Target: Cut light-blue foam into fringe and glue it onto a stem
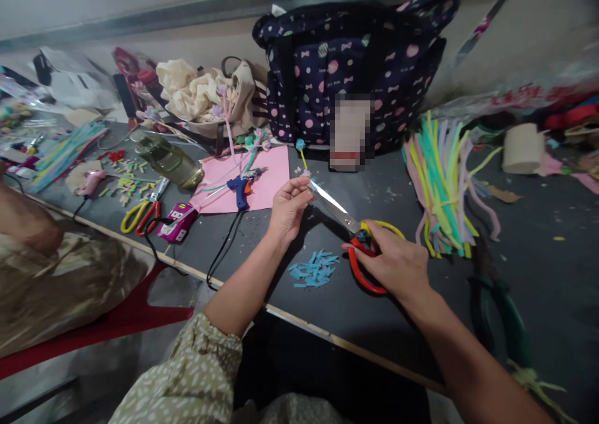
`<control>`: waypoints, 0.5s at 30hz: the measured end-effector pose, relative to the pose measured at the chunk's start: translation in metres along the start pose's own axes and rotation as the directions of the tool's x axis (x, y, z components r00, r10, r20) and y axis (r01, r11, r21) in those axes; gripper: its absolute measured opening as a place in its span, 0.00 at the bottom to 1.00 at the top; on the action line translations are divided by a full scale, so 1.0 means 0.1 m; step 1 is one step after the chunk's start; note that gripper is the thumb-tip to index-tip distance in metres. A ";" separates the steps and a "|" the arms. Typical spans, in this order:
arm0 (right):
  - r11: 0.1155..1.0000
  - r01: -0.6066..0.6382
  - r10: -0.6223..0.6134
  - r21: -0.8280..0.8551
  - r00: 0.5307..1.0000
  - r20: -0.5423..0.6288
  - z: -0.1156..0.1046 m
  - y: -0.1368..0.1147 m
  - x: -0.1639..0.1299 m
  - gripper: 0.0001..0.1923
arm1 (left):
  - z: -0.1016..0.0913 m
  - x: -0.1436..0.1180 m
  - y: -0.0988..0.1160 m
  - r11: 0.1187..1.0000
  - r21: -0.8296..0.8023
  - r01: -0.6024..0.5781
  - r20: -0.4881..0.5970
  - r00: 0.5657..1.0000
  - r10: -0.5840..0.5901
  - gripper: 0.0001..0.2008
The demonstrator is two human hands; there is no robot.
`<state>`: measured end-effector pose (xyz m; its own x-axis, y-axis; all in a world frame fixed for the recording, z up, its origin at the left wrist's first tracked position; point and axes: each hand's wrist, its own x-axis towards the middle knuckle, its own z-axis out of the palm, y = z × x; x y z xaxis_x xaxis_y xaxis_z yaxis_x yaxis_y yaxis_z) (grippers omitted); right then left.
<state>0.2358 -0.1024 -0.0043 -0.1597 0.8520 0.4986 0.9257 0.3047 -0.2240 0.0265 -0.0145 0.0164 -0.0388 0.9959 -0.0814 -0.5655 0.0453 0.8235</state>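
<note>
My left hand (291,209) is closed in a pinch at the scissors' tip. A small light blue strip (314,180) shows at its fingertips, mostly hidden by fingers and blade. Just beyond them is a yellow stem (304,159) with a blue fuzzy top; I cannot tell whether the fingers touch it. My right hand (397,259) grips scissors (334,207) with red and yellow handles, blades pointing up-left. A pile of short blue cut pieces (314,269) lies on the dark table below the blades.
A bundle of coloured fuzzy stems (444,187) and green-handled pliers (496,312) lie at right. A patterned bag (346,68) stands behind. Left are a glue gun (240,191) on pink paper (274,187), a bottle (168,159), other scissors (148,212) and another person's arm (28,218).
</note>
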 end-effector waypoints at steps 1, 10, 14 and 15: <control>1.000 0.001 -0.001 -0.005 1.000 -0.006 0.00 0.00 0.00 0.24 | 0.00 0.00 0.00 1.000 -0.001 0.001 0.003 1.000 -0.001 0.18; 1.000 -0.010 0.010 -0.012 1.000 -0.010 0.02 0.01 -0.01 0.25 | 0.01 -0.01 -0.01 1.000 0.012 0.010 -0.005 1.000 -0.010 0.18; 1.000 -0.005 0.005 -0.014 1.000 -0.005 0.02 0.01 -0.02 0.25 | 0.01 -0.02 0.00 1.000 0.015 0.006 0.002 1.000 -0.006 0.18; 1.000 -0.007 0.007 -0.010 1.000 0.002 0.02 0.00 -0.02 0.25 | 0.01 -0.01 0.00 1.000 0.018 0.006 -0.001 1.000 -0.006 0.18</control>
<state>0.2356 -0.1027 -0.0069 -0.1538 0.8551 0.4952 0.9302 0.2943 -0.2193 0.0275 -0.0159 0.0167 -0.0360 0.9956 -0.0870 -0.5509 0.0529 0.8329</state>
